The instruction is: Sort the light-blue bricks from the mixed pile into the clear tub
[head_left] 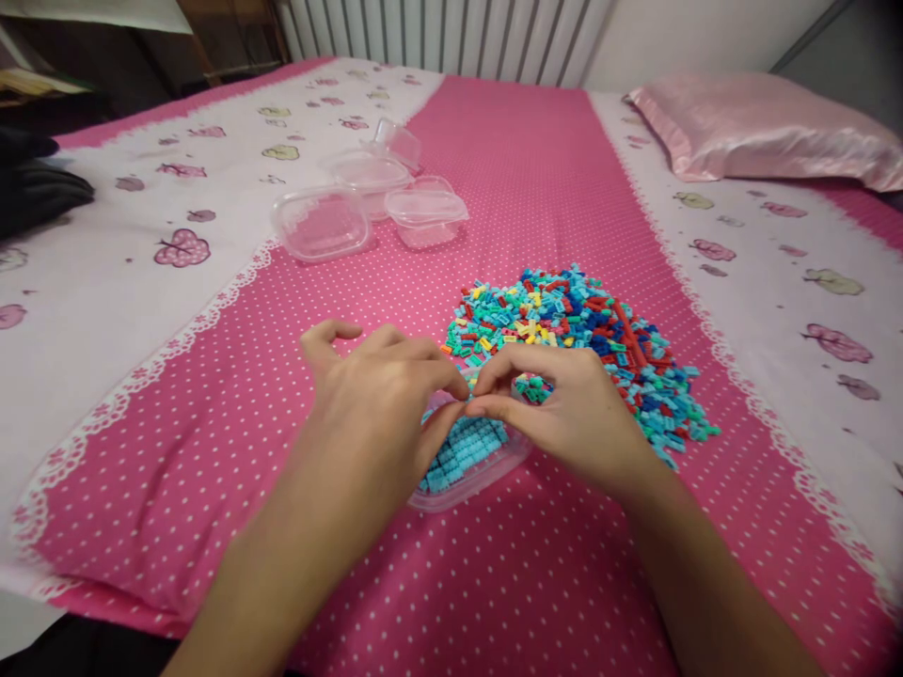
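My left hand [377, 390] and my right hand [564, 404] meet fingertip to fingertip above a clear plastic lid or shallow container [458, 496]. Thumb and forefinger of each hand are pinched together; whatever lies between them is too small and covered to make out. Rows of light blue toy building bricks [466, 451] sit side by side in the container under my hands. Just beyond my right hand spreads a loose pile of small toy bricks [564, 310] in blue, red, green and yellow.
Several clear plastic containers [323, 226] stand farther back on the pink dotted bedspread [522, 169]. A pink satin pillow [762, 127] lies at the far right. Something black [39, 188] rests at the left edge, and a white slatted headboard or radiator [451, 38] is behind.
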### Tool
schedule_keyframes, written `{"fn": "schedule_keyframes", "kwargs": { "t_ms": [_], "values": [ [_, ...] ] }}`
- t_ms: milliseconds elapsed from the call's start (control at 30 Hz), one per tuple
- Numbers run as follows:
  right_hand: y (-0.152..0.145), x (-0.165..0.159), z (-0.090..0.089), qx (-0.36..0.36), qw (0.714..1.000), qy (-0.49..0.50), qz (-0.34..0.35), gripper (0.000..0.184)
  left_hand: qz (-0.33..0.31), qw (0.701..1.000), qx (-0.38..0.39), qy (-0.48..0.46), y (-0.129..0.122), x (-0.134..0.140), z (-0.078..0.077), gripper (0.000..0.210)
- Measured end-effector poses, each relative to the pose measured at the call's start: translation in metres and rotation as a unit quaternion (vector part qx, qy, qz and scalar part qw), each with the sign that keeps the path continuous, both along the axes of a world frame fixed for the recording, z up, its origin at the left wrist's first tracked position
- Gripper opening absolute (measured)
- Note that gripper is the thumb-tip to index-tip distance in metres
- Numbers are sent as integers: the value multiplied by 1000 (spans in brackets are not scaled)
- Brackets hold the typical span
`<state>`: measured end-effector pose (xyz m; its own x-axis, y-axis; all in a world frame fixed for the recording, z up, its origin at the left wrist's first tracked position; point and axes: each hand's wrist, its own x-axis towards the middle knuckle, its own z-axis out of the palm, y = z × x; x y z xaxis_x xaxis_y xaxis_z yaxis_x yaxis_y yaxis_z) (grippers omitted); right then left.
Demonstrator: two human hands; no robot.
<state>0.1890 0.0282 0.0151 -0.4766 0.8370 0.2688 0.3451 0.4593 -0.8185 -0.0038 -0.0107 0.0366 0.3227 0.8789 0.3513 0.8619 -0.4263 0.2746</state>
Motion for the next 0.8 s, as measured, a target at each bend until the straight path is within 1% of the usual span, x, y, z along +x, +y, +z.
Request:
{"fn": "schedule_keyframes", "kwargs": {
  "t_ms": [200, 367, 600, 800],
  "values": [
    [0, 1, 0, -16, 999, -11, 25, 9, 6, 999, -44, 6, -3, 3, 1, 7],
    [0, 2, 1, 16, 1000, -9, 7, 3, 14, 998, -41, 46, -8, 1, -2, 14],
    [1, 2, 1, 37, 999, -17, 11, 5, 14, 987, -66, 144, -13, 6, -7, 20],
    [0, 4, 3, 49, 999, -17, 14, 8, 27, 982, -66, 173, -13, 12, -9, 19]
  ]
}}
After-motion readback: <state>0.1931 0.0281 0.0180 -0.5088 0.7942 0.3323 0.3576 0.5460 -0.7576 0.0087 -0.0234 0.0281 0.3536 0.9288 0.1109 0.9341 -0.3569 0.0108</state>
